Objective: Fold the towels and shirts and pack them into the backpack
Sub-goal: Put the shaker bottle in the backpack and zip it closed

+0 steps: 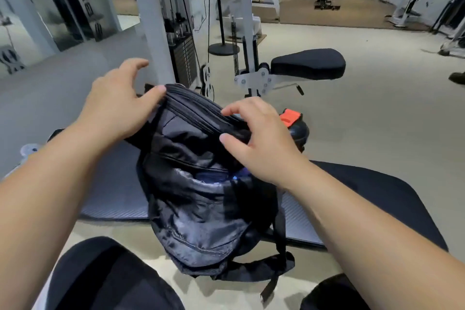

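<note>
A gym room with a pale floor point(377, 113). At the upper left stands a glass wall point(63, 7), then a white weight machine point(161, 33), and to its right a black padded seat point(308, 64).

In the lower middle a grey mat point(113, 189) lies flat, and the black backpack point(201, 204) stands upright on it. The left hand point(118, 106) rests its thumb on the bag's top left edge, the other fingers raised and loosely spread. The right hand point(261, 141) pinches the zipped top ridge between thumb and forefinger. Just behind that hand sits a black bottle point(299, 131) with a red cap.

A strap point(279, 246) trails off the mat's near edge. The floor lies open to the right – wide and bare up to the machines at the far right edge.
</note>
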The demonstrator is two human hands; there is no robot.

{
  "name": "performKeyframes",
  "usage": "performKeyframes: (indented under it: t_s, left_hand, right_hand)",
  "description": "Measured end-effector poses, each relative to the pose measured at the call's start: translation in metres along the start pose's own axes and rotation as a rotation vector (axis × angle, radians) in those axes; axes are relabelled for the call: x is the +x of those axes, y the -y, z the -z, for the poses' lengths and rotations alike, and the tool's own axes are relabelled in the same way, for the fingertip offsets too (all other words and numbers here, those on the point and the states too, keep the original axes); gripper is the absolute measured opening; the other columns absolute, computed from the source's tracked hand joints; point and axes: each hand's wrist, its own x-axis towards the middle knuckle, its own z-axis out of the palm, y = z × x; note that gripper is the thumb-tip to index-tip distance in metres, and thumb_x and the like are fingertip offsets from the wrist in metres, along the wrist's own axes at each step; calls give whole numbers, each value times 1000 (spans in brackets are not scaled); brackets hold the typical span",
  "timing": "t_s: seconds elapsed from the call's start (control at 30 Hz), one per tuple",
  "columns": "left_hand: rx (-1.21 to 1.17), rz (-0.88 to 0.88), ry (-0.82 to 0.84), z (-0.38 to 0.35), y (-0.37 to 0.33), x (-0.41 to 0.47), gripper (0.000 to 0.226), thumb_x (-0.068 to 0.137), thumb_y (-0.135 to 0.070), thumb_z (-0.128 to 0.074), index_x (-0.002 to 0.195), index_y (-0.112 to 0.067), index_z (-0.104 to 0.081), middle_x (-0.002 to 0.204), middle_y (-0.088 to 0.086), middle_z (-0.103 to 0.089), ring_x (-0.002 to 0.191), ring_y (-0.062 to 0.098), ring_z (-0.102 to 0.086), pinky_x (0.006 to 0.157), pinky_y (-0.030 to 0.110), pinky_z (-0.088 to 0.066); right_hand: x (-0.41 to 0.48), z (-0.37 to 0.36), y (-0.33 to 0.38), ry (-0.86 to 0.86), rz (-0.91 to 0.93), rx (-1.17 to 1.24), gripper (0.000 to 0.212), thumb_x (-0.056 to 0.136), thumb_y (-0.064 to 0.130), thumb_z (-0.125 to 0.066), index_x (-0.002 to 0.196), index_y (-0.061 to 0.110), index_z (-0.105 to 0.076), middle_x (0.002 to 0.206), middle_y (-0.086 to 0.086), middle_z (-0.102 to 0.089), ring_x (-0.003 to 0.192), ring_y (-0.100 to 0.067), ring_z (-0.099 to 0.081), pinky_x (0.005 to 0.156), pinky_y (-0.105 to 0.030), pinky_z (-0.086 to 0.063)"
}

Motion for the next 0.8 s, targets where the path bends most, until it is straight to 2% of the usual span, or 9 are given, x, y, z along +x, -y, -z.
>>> performKeyframes:
  t_s: [0.07, 0.13, 0.23, 0.33, 0.43, 0.5, 0.6, 0.7, 0.8]
  left_hand:
    - [30, 38, 31, -4, 21, -4, 62, 91, -57, -60, 146, -33, -42, 141, 18, -55, 129, 41, -50, 111, 52, -39]
    - [-17, 57, 111, -13, 31, -9, 65, 87, -61, -59, 145, -37, -42, 141, 17, -55, 131, 38, -49, 111, 49, -39]
    - [-167, 73, 126, -25, 36, -15, 73, 77, -71, -54, 143, -44, -38, 134, 13, -58, 124, 30, -55, 107, 47, -44]
    - [-194, 10, 118, -38, 30, -25, 72, 81, -66, -63, 145, -44, -37, 123, 5, -61, 108, 25, -61, 95, 40, -49]
    - [-216, -96, 200, -54, 13, -40, 67, 82, -63, -65, 141, -45, -38, 107, -4, -58, 95, 20, -59, 83, 35, -47]
    - [-229, -160, 269, -69, 1, -49, 70, 82, -68, -57, 144, -46, -33, 109, -3, -56, 99, 22, -57, 88, 39, -48]
    - [-140, -245, 332, -93, -20, -63, 75, 91, -62, -49, 154, -41, -15, 121, 3, -50, 118, 28, -46, 101, 48, -43]
    - [-142, -273, 370, -108, -45, -73, 76, 97, -55, -49, 158, -37, -7, 121, 2, -44, 122, 27, -40, 104, 47, -41]
    - [-155, -296, 435, -118, -64, -78, 75, 99, -50, -49, 159, -35, -6, 122, 3, -42, 125, 29, -37, 104, 47, -40]
  right_hand:
    - [11, -18, 10, 125, 50, -180, 56, 85, 46, -69, 137, 36, -51, 136, 3, -48, 128, -22, -42, 108, -42, -37]
    - [21, -34, 17, 149, 76, -339, 67, 85, 49, -69, 145, 40, -43, 144, -1, -44, 132, -26, -40, 110, -45, -35]
    - [36, -44, 15, 57, 151, -487, 63, 87, 30, -63, 147, 39, -44, 136, -2, -53, 116, -30, -52, 96, -47, -42]
    - [42, -31, 7, -33, 228, -552, 55, 86, 17, -41, 138, 32, -54, 116, 0, -62, 94, -32, -58, 79, -44, -43]
    - [47, -2, -3, -45, 275, -697, 37, 86, 12, -43, 116, 23, -61, 92, -4, -61, 81, -34, -56, 67, -43, -41]
    - [49, 21, -18, -17, 263, -806, 27, 83, 6, -50, 104, 18, -63, 85, -6, -60, 77, -35, -54, 62, -42, -42]
    - [42, 50, -39, 50, 169, -918, 23, 80, 5, -53, 95, 18, -64, 81, -6, -62, 74, -34, -52, 57, -38, -40]
    - [36, 68, -47, 127, 52, -973, 23, 77, 5, -52, 90, 18, -65, 82, -5, -65, 74, -33, -52, 58, -36, -41]
    - [36, 83, -33, 263, -43, -811, 38, 75, 5, -50, 101, 27, -67, 100, 5, -64, 98, -31, -55, 79, -39, -50]
